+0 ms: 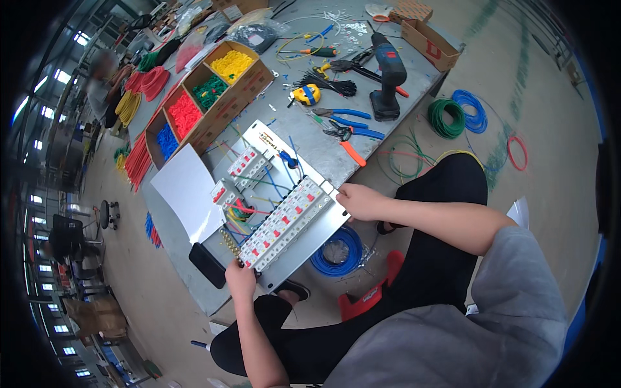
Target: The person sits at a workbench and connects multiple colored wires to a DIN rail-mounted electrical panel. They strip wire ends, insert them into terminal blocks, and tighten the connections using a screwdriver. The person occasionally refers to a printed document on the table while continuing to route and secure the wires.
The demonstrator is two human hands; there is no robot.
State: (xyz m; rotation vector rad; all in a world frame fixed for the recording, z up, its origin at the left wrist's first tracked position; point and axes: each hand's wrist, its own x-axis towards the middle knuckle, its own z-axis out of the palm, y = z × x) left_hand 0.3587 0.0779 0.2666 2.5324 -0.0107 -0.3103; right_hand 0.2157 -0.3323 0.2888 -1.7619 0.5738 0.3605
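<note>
A white metal mounting panel [314, 242] lies tilted across the table's near edge. Along its near side runs a long row of circuit breakers [284, 223] with red switches. Two smaller breaker groups sit farther up, one a breaker block [249, 165], with red, blue, green and yellow wires [240, 210] between them and the row. My left hand [240, 279] is closed around the panel's lower left corner, beside the end of the row. At the right edge, my right hand [358, 201] grips the panel, its fingertips partly hidden.
A black phone [207, 265] and white paper [189, 193] lie left of the panel. Beyond stand a divided cardboard box [240, 92] of coloured caps, a tape measure [305, 95], pliers [349, 118] and a cordless drill [388, 77]. Blue wire coil [337, 266] and red stool [370, 302] are below.
</note>
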